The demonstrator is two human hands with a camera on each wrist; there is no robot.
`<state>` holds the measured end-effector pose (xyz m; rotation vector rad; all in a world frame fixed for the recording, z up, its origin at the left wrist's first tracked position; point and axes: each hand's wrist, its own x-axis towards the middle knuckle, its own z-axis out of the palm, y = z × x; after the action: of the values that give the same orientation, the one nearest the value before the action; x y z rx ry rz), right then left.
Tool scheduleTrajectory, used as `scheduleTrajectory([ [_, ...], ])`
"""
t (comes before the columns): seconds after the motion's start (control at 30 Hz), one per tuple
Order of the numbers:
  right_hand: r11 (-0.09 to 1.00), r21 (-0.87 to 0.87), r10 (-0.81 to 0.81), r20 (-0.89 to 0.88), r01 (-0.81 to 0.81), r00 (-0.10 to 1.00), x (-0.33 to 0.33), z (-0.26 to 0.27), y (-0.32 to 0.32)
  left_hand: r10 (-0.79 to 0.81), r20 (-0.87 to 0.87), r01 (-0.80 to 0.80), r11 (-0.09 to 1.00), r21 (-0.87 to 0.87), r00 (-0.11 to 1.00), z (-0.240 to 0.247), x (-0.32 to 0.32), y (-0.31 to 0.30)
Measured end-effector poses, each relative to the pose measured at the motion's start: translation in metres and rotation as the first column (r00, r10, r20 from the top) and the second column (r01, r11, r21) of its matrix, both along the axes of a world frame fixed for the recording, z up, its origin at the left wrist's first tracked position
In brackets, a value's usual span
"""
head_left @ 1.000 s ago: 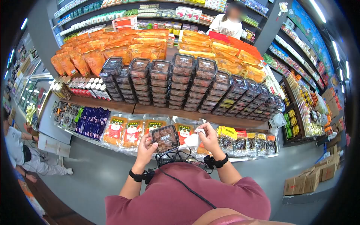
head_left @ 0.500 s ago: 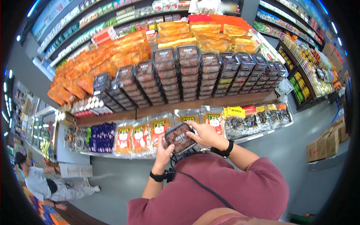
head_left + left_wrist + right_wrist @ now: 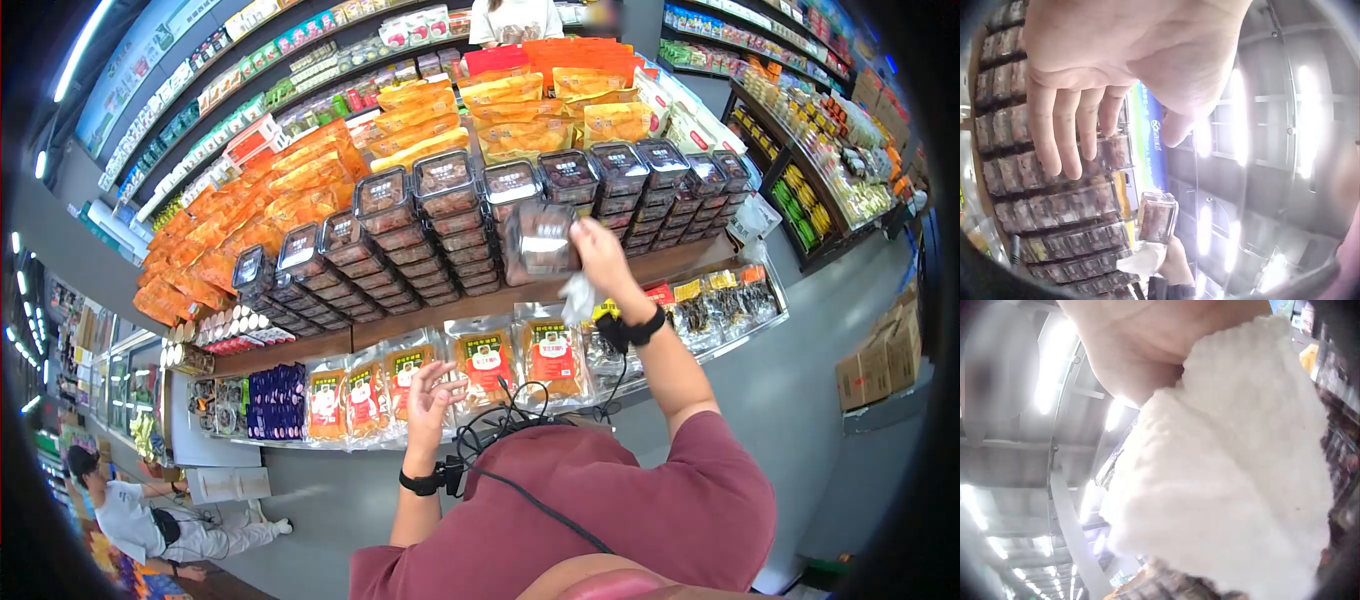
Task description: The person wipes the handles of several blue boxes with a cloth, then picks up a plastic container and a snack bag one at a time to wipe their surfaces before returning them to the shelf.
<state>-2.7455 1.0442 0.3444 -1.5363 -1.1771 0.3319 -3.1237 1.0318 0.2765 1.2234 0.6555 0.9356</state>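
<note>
My right hand (image 3: 604, 265) grips a clear plastic box (image 3: 541, 238) of dark brown food by its right side, in front of the stacked boxes. A crumpled white tissue (image 3: 577, 300) hangs below that hand's palm; it fills much of the right wrist view, where the textured tissue (image 3: 1222, 475) hides the fingers and the box. My left hand (image 3: 432, 398) hovers over the bagged snacks (image 3: 487, 365), fingers loosely bent and holding nothing. In the left wrist view its fingers hang apart from the thumb, with the held box (image 3: 1157, 219) beyond them.
Rows of stacked boxes (image 3: 400, 240) stand on the wooden counter (image 3: 400, 323). Orange pouches (image 3: 270, 205) rise behind them. Small dark packets (image 3: 725, 300) lie at the front right. Cables (image 3: 500, 420) hang at my chest. One person (image 3: 515, 22) stands behind the display, another (image 3: 130, 510) at the left.
The box was held in both hands before me. The left hand has let go and drawn back, while the right has carried the box forward and up to the stacks.
</note>
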Motion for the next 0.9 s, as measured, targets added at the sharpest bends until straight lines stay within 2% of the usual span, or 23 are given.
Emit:
scheduleTrajectory([
  [0.03, 0.998, 0.031, -0.054, 0.070, 0.052, 0.996, 0.017, 0.010, 0.010, 0.005, -0.005, -0.005, 1.000, 0.001, 1.000, -0.010, -0.004, -0.001],
  [0.07, 0.994, -0.033, -0.104, 0.107, 0.108, 0.989, 0.036, 0.014, 0.024, 0.024, -0.053, -0.027, 0.999, -0.048, 0.998, -0.020, -0.009, -0.003],
  [0.1, 0.992, 0.059, -0.121, 0.134, 0.115, 0.984, 0.047, 0.020, 0.037, 0.043, -0.099, -0.053, 0.994, -0.092, 0.994, -0.024, -0.011, -0.005],
  [0.17, 0.992, -0.020, -0.114, 0.248, 0.123, 0.962, 0.072, 0.027, 0.066, 0.079, -0.144, -0.096, 0.989, -0.116, 0.986, -0.025, -0.011, -0.013],
  [0.27, 0.989, -0.081, -0.102, 0.242, 0.125, 0.965, 0.077, 0.041, 0.105, 0.101, -0.182, -0.129, 0.980, -0.150, 0.978, -0.038, -0.012, -0.019],
  [0.33, 0.963, -0.209, -0.099, 0.316, 0.171, 0.944, 0.077, 0.041, 0.131, 0.136, -0.193, -0.163, 0.978, -0.134, 0.972, -0.038, -0.008, -0.023],
  [0.37, 0.967, -0.202, -0.085, 0.315, 0.154, 0.945, 0.077, 0.040, 0.141, 0.160, -0.207, -0.189, 0.974, -0.128, 0.965, -0.038, -0.007, -0.026],
  [0.47, 0.924, -0.363, -0.014, 0.284, 0.121, 0.959, 0.077, 0.045, 0.162, 0.184, -0.227, -0.213, 0.971, -0.112, 0.956, -0.041, -0.004, -0.033],
  [0.57, 0.909, -0.414, 0.088, 0.304, 0.048, 0.949, 0.094, 0.021, 0.197, 0.195, -0.248, -0.226, 0.969, -0.103, 0.949, -0.042, -0.005, -0.043],
  [0.73, 0.918, -0.394, 0.079, 0.291, 0.044, 0.953, 0.087, 0.030, 0.193, 0.213, -0.264, -0.253, 0.959, -0.129, 0.941, -0.043, -0.002, -0.052],
  [0.77, 0.926, -0.377, 0.089, 0.275, 0.022, 0.957, 0.096, 0.018, 0.201, 0.212, -0.264, -0.251, 0.960, -0.127, 0.941, -0.043, -0.001, -0.053],
  [0.83, 0.933, -0.360, 0.095, 0.222, -0.009, 0.970, 0.087, 0.044, 0.172, 0.207, -0.251, -0.252, 0.953, -0.165, 0.946, -0.043, -0.003, -0.052],
  [0.87, 0.960, -0.277, 0.040, 0.268, 0.037, 0.963, 0.096, 0.038, 0.172, 0.213, -0.250, -0.258, 0.953, -0.161, 0.944, -0.041, -0.001, -0.052],
  [0.9, 0.972, -0.231, 0.096, 0.245, -0.038, 0.965, 0.107, 0.040, 0.166, 0.222, -0.247, -0.265, 0.952, -0.156, 0.943, -0.039, 0.000, -0.052],
])
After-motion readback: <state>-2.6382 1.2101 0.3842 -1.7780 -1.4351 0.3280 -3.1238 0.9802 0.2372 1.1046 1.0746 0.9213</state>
